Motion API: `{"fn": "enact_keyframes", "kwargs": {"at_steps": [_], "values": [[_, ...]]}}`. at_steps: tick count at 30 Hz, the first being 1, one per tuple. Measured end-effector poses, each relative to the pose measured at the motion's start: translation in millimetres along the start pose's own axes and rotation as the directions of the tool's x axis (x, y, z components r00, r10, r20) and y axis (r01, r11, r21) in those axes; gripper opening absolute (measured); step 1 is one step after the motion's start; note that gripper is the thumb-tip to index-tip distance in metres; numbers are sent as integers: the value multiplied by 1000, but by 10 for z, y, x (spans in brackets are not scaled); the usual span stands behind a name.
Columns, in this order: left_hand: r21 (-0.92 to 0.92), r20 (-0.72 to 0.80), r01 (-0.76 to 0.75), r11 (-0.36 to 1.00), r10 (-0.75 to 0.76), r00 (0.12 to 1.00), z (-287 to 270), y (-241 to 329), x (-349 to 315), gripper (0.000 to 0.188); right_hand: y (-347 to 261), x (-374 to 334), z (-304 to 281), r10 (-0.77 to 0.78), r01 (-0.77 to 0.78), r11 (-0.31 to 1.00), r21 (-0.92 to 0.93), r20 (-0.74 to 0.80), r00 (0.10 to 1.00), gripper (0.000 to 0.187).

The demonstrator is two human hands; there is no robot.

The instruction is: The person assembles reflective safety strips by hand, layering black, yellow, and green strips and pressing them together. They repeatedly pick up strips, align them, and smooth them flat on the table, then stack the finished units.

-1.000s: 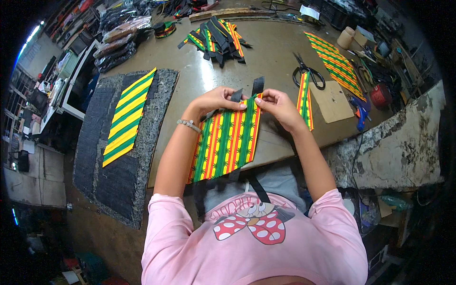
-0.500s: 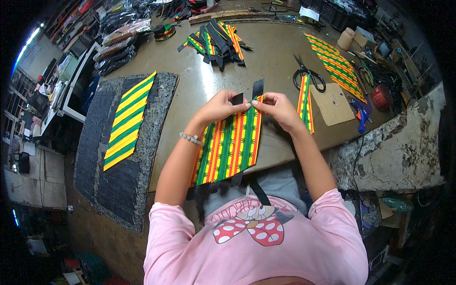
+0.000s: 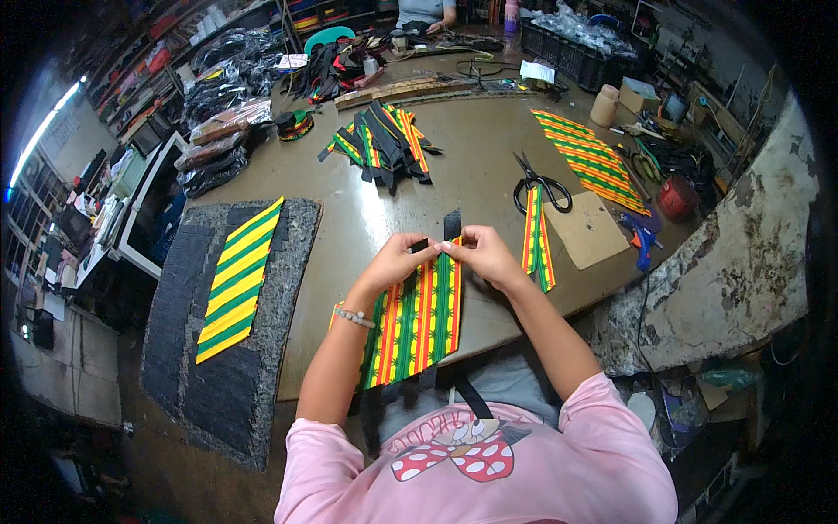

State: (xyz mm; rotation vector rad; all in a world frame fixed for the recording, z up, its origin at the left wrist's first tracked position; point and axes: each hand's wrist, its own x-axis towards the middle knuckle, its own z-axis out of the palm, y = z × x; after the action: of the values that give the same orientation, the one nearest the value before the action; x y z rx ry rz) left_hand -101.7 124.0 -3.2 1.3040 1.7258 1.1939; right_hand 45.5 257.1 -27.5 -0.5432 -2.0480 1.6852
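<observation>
A striped fabric panel [image 3: 412, 327] in red, yellow and green, with dark leaf-like marks, hangs over the table's front edge close to my body. Both hands meet at its top edge. My left hand [image 3: 401, 260] is closed, thumb and fingers pinching that edge. Against it, almost touching, my right hand [image 3: 482, 253] pinches the same edge near the corner. A black strip [image 3: 452, 224] sticks up beyond the panel between my hands, and a shorter dark piece shows by my left fingers. What lies right under the fingertips is hidden.
Right of my hands lie a narrow striped strip [image 3: 536, 244], black-handled scissors [image 3: 546, 194], brown cardboard [image 3: 585, 231] and a blue glue gun [image 3: 644, 240]. Farther off is a pile of strips [image 3: 384, 144]. A padded board [image 3: 292, 288] bears a yellow-green panel [image 3: 240, 284]. A person [image 3: 425, 13] sits at the far end.
The view has tilted up, so the table and my hands appear lower and a person shows at the far end. My hands still pinch the panel's top edge, held close together.
</observation>
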Motion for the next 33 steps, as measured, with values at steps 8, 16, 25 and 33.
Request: {"fn": "enact_keyframes", "kwargs": {"at_steps": [8, 16, 25, 33], "values": [[24, -6, 13, 1000, -13, 1000, 35, -19, -31, 31, -84, -165, 183, -390, 293, 870, -395, -189, 901, 36], [-36, 43, 202, 979, -201, 979, 104, -166, 84, 32, -47, -209, 258, -390, 267, 873, -408, -254, 885, 33], [41, 13, 68, 997, -68, 998, 56, -24, -52, 36, 73, -79, 29, 158, -154, 980, 125, -22, 987, 31], [466, -186, 29, 884, 65, 980, 290, 114, -140, 27, -55, -111, -174, 46, -23, 958, -287, 74, 996, 28]]}}
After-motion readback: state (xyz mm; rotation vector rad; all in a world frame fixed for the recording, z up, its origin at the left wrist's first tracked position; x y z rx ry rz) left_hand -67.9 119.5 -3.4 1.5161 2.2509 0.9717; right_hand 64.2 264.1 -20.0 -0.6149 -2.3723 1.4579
